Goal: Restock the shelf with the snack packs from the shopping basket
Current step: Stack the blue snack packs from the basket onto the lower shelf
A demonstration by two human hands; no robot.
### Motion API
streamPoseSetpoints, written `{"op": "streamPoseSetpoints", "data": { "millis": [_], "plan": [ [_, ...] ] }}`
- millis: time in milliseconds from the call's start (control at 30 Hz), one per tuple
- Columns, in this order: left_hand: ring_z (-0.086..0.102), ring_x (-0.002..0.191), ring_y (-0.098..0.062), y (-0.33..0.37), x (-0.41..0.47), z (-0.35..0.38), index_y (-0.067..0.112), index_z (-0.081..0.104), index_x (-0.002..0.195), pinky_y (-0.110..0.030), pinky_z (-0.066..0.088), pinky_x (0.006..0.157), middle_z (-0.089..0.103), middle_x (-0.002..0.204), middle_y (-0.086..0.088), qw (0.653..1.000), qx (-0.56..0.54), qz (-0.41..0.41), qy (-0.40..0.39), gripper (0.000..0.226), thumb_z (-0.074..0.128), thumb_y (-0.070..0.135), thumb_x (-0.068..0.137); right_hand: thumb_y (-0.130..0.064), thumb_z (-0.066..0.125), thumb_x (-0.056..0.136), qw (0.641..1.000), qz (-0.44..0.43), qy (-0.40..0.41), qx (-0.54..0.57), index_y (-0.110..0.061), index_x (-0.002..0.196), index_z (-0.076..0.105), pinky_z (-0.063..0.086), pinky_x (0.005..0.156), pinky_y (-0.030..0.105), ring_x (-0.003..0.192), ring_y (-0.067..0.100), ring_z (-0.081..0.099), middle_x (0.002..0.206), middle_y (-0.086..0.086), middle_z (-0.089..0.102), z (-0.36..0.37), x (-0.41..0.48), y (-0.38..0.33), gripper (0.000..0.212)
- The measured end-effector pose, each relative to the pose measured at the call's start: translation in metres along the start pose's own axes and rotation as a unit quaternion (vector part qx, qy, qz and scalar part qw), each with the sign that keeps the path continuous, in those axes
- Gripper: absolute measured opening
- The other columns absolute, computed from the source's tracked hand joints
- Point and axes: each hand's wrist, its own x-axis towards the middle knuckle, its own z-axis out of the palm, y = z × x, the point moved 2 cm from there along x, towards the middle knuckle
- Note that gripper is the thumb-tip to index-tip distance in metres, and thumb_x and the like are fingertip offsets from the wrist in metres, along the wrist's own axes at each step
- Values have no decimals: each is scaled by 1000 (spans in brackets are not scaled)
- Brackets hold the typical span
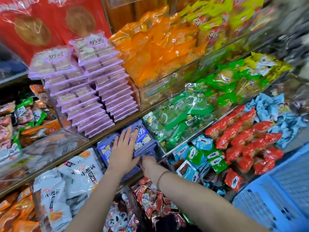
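right hand (pixel 149 165) at purple packs (pixel 144 135), cannot tell its grip; left hand (pixel 124 149) presses flat

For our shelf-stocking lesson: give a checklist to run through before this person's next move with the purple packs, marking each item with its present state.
1. Left hand flat on the top purple pack: ok.
2. Right hand gripping at the front edge below it: cannot tell, fingers hidden.
3. That pack lying square in its compartment: cannot tell, hands cover it.
4. Pink stacks on the shelf above clear of both hands: ok.
5. Packs left in the blue basket: cannot tell, inside not visible.
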Motion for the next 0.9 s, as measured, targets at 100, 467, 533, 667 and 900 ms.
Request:
{"op": "streamPoseSetpoints", "data": {
  "millis": [100, 467, 533, 667, 900],
  "plan": [
    [-11, 147, -21, -1, -1, -1, 27, -19, 148, -44, -2, 119, -21, 155, 2, 1000, -16, 11, 5, 99, 50, 61, 86, -8, 40, 99, 998, 3, -6, -64, -15, 78, 44, 49, 57, 10, 70, 15, 55, 79, 5, 52, 2, 3, 3, 22],
    [-13, 147, -18, 6, 2, -1, 37, -11, 147, -42, -3, 119, -18, 155, 8, 998, -54, 2, 26, 71, -4, 69, 85, -21, 40, 100, 989, 52, -23, 136, -11, 93, 65, 54, 69, 34, 82, 23, 64, 95, 10, 69, -20, 4, -8, 28],
    [-15, 146, -17, 4, 3, -1, 39, -11, 147, -41, -3, 118, -18, 155, 9, 998, -61, -3, 29, 69, -3, 68, 85, -24, 39, 100, 984, 48, -35, 166, -9, 104, 63, 52, 86, 39, 97, 27, 63, 109, 13, 65, -10, 4, -15, 29],
    [-11, 147, -17, 2, 4, -1, 38, -9, 147, -43, 1, 118, -13, 157, 8, 997, -64, -3, 36, 66, 2, 67, 89, -22, 42, 99, 972, 61, -51, 222, -5, 101, 60, 51, 82, 41, 90, 30, 61, 103, 17, 64, -5, 9, -25, 25],
    [-12, 147, -16, 3, 1, 2, 39, -9, 148, -43, -5, 118, -13, 157, 7, 999, -41, -1, 23, 67, -1, 69, 88, -22, 37, 101, 992, 44, 3, 116, -13, 78, 58, 48, 60, 28, 49, 11, 55, 51, 0, 59, -36, -7, -8, 32]
  ]
}}
